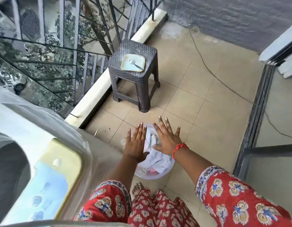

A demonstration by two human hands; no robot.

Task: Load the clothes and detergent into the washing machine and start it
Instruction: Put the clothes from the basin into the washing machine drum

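Observation:
A pale plastic tub (158,175) stands on the floor tiles in front of me, filled with white and pink clothes (155,158). My left hand (137,143) and my right hand (168,138) hover flat above the tub, palms down and fingers spread, holding nothing. A red thread is tied around my right wrist. The top-loading washing machine (35,145) fills the lower left, with its dark drum opening (9,169) at the far left and a yellowish control panel (60,182) nearer me. No detergent is identifiable.
A dark woven-pattern plastic stool (135,74) stands by the railing kerb, with a square pale-green plate (132,63) and a spoon on it. A metal railing (63,46) runs along the left. A thin cable (223,82) crosses the tiles. A sliding door frame (256,115) is at the right.

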